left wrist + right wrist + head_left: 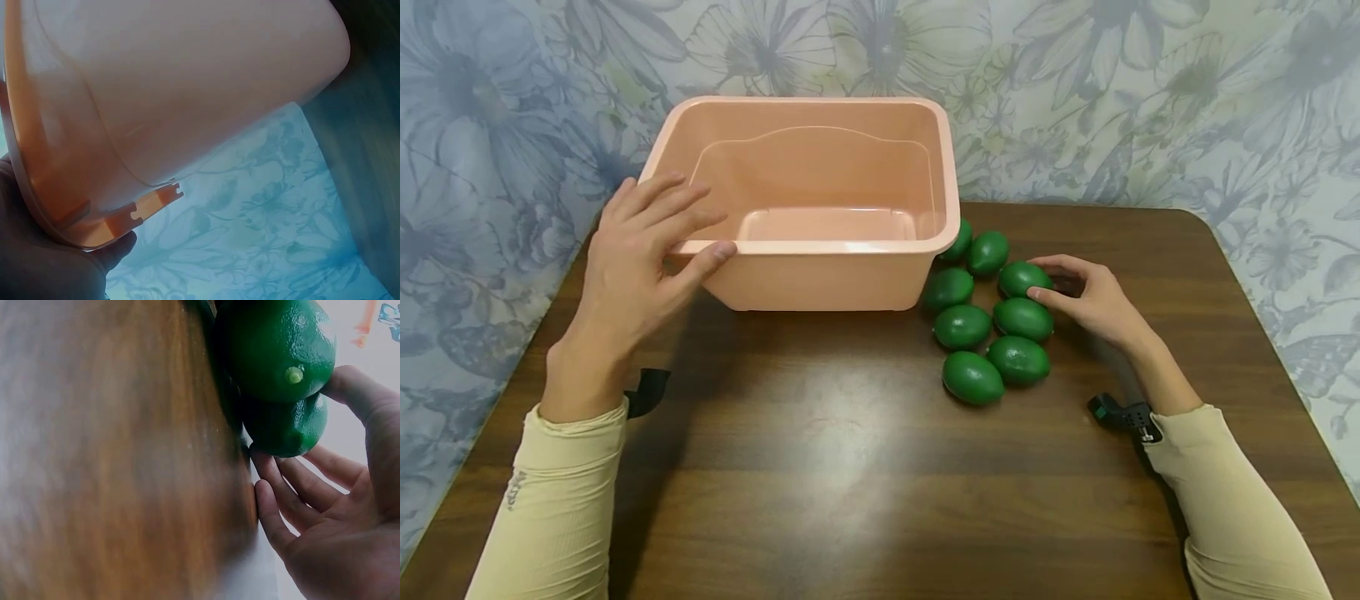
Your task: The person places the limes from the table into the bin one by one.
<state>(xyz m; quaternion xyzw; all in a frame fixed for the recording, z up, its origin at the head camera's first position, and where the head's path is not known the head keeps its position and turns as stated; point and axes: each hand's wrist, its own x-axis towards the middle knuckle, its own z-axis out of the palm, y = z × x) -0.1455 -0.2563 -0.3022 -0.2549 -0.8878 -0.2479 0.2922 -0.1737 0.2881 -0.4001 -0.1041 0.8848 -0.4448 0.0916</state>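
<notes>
Across the brown wood-grain table point(820, 467) from me, a peach plastic rectangular basin point(812, 282) stands with no fruit visible inside; the left hand point(636, 242), fingers loosely extended, rests on its corner. The right hand point(1093, 300) pinches one glossy green oval lime point(1023, 278). All eight lie beside the basin, so moving them seems barely begun.

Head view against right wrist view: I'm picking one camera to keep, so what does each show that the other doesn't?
Only the head view shows the left hand and the inside of the peach tub. Only the right wrist view shows the palm of the right hand and, at upper right, a blue marking. Both show green fruits, the brown table and the right hand.
</notes>
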